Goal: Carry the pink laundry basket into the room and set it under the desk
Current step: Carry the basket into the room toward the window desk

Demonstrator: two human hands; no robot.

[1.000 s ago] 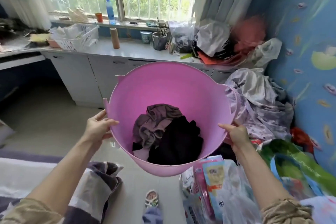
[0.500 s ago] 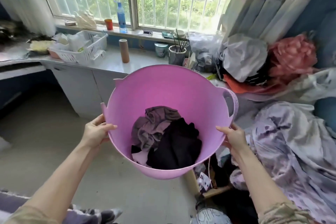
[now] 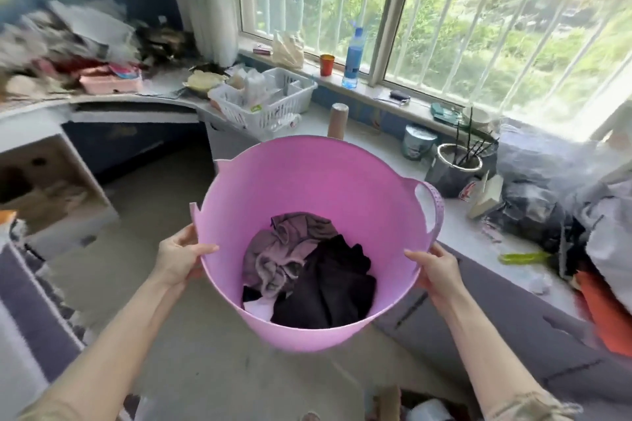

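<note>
The left hand (image 3: 179, 255) is closed on the near-left rim of the pink laundry basket (image 3: 328, 188), thumb laid over the inside of the lip and fingers curled under and outside it. The right hand (image 3: 436, 267) is clamped on the near-right rim in the same manner, thumb inside, fingers hidden behind the wall. With a grip on either side, the weight is shared and the tub is kept from swinging; the side handle (image 3: 434, 212), seen at centre right of the frame, is left unused, probably because the soft rim gives a closer hold near the body.

The basket is held in mid-air at the centre of the frame, clear of the floor and tilted so that its mouth is turned toward the camera. It is a round, smooth, flexible-looking pink tub, wider at the rim than at the base. A small heap of clothes (image 3: 307, 270) is lying at the bottom, mauve-grey pieces to the left and black ones to the right, so the load is judged to be light.

The desk (image 3: 113, 102) is seen at the upper left of the frame, its top heaped with clutter, and the dark opening (image 3: 136, 143) beneath it lies beyond the basket and well apart from it. The carrying is judged to be under way, with the lowering and sliding under the desk not yet done.
</note>
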